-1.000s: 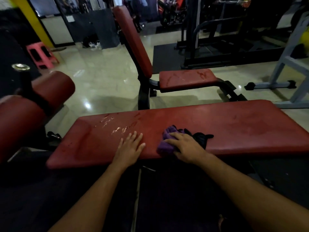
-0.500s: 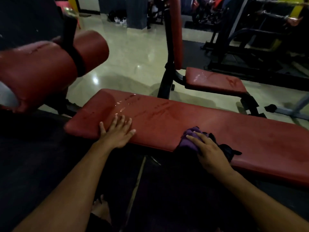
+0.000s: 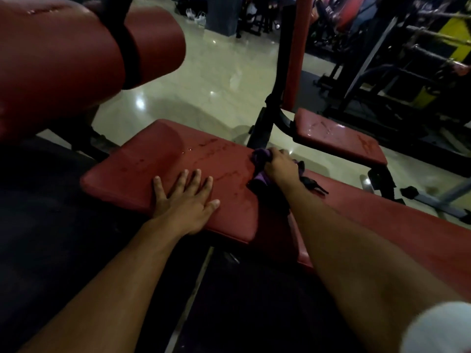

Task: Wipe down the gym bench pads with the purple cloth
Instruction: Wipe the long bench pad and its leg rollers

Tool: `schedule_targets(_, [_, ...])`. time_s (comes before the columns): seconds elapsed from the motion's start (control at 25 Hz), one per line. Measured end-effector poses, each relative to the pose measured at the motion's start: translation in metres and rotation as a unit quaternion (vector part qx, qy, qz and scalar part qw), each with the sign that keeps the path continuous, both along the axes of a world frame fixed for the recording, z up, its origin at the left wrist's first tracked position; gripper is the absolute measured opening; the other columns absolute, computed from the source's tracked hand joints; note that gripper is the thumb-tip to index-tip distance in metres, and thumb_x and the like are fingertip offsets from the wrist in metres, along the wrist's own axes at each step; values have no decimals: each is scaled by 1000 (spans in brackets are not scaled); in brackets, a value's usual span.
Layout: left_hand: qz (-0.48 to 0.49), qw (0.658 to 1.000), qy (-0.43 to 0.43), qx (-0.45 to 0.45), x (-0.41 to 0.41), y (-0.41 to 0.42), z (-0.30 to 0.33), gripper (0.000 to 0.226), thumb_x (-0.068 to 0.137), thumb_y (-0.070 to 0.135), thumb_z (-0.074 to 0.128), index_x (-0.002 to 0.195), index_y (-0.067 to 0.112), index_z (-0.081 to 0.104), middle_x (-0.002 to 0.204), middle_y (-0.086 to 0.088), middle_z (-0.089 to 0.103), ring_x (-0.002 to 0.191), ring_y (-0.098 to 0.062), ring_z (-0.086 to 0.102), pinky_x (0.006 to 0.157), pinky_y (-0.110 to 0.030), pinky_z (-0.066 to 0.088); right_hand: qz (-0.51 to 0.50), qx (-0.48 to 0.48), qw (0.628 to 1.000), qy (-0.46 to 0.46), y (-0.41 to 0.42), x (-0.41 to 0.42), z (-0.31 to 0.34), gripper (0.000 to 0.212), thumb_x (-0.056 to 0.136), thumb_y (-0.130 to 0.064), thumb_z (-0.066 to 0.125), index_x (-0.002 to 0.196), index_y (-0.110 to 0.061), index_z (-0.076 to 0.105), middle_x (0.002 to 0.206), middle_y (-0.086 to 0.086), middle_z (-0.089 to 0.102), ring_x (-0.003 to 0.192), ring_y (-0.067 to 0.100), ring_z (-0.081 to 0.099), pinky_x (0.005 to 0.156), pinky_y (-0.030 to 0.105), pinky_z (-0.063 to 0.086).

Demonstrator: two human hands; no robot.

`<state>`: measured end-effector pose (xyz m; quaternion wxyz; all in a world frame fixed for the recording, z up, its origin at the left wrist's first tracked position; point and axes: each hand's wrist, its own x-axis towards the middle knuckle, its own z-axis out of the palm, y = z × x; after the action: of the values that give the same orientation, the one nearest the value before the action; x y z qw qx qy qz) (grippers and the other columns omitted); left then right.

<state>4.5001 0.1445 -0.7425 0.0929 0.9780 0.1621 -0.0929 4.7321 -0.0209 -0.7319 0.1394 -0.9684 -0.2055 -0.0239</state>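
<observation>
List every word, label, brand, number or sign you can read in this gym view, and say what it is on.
None can be read.
The long red padded bench under the flat left hand bears only wet streaks.
The purple cloth gripped by the right hand shows no print.
The yellow and black patch at far right is too blurred to tell.

Red pad (image 3: 158, 164): flat, wet streaks (droplets glint), under both hands. Purple cloth (image 3: 260, 171): bunched beneath right hand (image 3: 279, 165), at pad's far edge.
</observation>
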Motion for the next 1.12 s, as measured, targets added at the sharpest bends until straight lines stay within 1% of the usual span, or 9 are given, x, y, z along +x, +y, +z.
schedule_targets(0.16, [5, 999, -34, 17, -4, -3, -6, 66, 103, 63, 10, 161, 38, -9, 169, 8, -20, 155, -18, -22, 115, -68, -17, 114, -3, 993, 5, 4, -37, 11, 45, 86, -12, 57, 130, -15, 57, 135, 16, 52, 115, 37, 56, 88, 41, 46])
schedule_targets(0.28, [-3, 999, -42, 15, -8, 2, -6, 65, 105, 60, 10, 162, 35, -7, 170, 8, -17, 156, -16, -19, 118, -66, -13, 203, 17, 978, 35, -32, -106, 19, 53, 83, -5, 60, 135, -12, 57, 146, 9, 50, 129, 31, 50, 100, 41, 44])
schedule_targets(0.4, [5, 999, -37, -1, -6, 2, -5, 63, 106, 57, 13, 163, 35, -4, 171, 9, -15, 156, -15, -18, 118, -68, -12, 268, 9, 962, 52, -79, -166, 22, 59, 77, -15, 55, 136, -23, 58, 149, -4, 47, 135, 19, 45, 108, 30, 39])
schedule_targets(0.48, [10, 999, -29, -11, -1, 4, -3, 63, 106, 56, 13, 163, 35, -4, 170, 10, -15, 156, -16, -18, 117, -68, -13, 260, -7, 964, 49, -105, -181, 20, 66, 74, -20, 50, 139, -35, 54, 153, -13, 41, 140, 9, 38, 110, 20, 29])
schedule_targets(0.56, [2, 1000, -25, -15, 3, 7, -1, 62, 107, 56, 13, 163, 36, -5, 170, 10, -16, 156, -15, -19, 117, -68, -13, 222, -8, 974, 39, -113, -178, 18, 66, 77, -18, 52, 140, -36, 52, 153, -14, 40, 139, 10, 39, 107, 21, 32])
schedule_targets(0.72, [-12, 999, -31, -9, 3, 13, -3, 62, 107, 55, 12, 162, 35, -6, 170, 9, -17, 156, -15, -20, 118, -65, -15, 79, 23, 996, -30, -75, -101, 2, 54, 82, -4, 59, 133, -21, 61, 140, 5, 55, 122, 30, 55, 98, 39, 45])
schedule_targets(0.88, [-13, 999, -43, -2, 5, 11, -8, 62, 107, 56, 13, 162, 35, -4, 171, 9, -15, 156, -15, -18, 118, -66, -14, -39, -6, 999, -10, -13, -14, -2, 36, 83, -13, 54, 117, -22, 59, 125, 13, 56, 112, 38, 59, 94, 56, 46])
schedule_targets(0.96, [-7, 999, -47, 3, 8, 14, -11, 61, 106, 56, 12, 162, 36, -4, 171, 9, -14, 156, -16, -18, 118, -66, -12, -35, 2, 999, -2, 8, -12, 3, 36, 84, -15, 55, 119, -23, 58, 125, 13, 55, 113, 37, 58, 93, 54, 47])
schedule_targets(1.12, [-2, 999, -43, -6, 13, 13, -9, 59, 107, 53, 14, 162, 36, -3, 171, 10, -13, 157, -17, -15, 118, -69, -9, 126, 30, 991, 15, 5, -99, 10, 52, 86, -10, 64, 136, -16, 56, 144, 9, 52, 122, 33, 56, 98, 40, 45])
